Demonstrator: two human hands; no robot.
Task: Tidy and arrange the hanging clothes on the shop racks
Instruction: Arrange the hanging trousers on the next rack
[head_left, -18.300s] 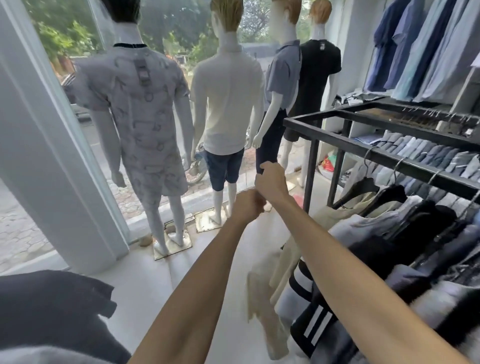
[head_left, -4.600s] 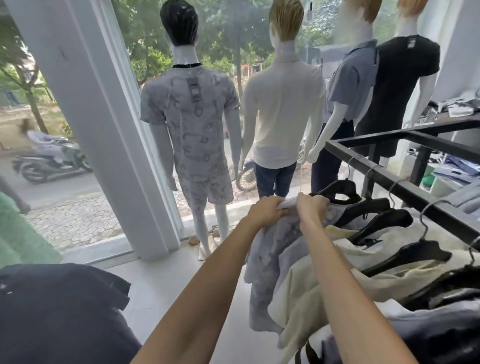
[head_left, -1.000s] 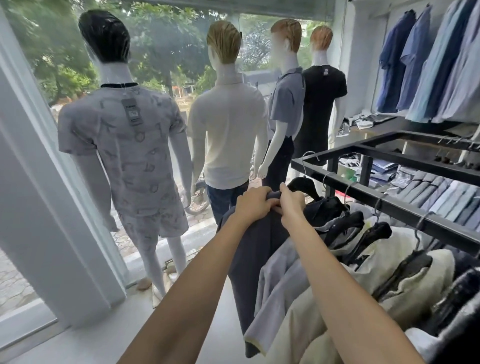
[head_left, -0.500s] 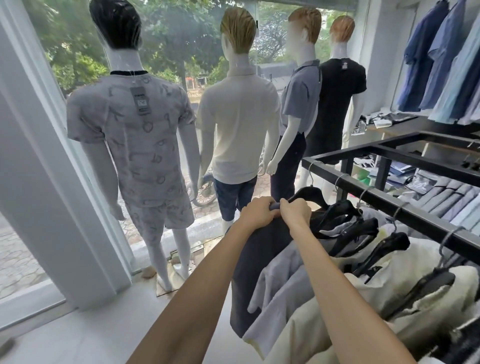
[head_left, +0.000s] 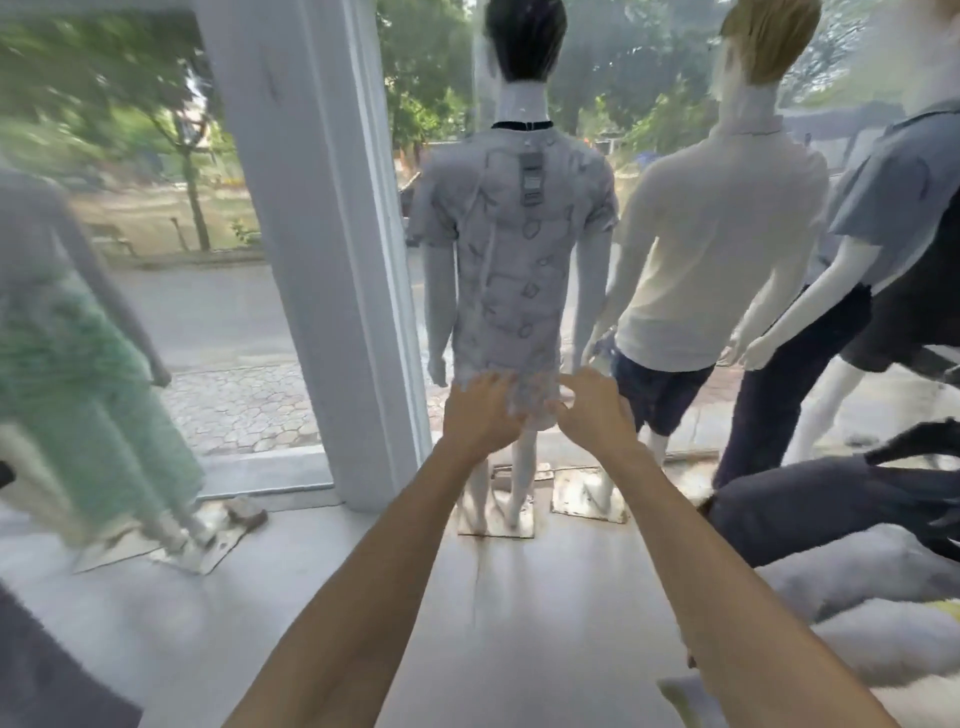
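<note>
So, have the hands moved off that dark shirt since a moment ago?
Yes. The left hand and right hand let go and swung leftwards, now empty before the patterned mannequin.

1. You've got the white pillar (head_left: 322, 249) in front of you, plain with no pattern.
2. Just right of the pillar is the printed tee (head_left: 514, 249): pale grey, scattered with darker grey outline doodles. The matching shorts (head_left: 531, 397) carry the same print.
3. Above that tee you see glossy black hair (head_left: 524, 36).
4. Further right of the pillar, a plain cream top (head_left: 711, 249) sits over dark navy shorts (head_left: 660, 395), with blond hair (head_left: 769, 36) on top.
5. Farthest right of the pillar, you see a slate-blue shirt (head_left: 904, 182) and near-black trousers (head_left: 779, 395).
6. Left of the pillar is a blurred green outfit (head_left: 78, 364).
7. Low down, far right of the pillar, there's a charcoal garment (head_left: 831, 499) and a black hanger (head_left: 919, 436).
</note>
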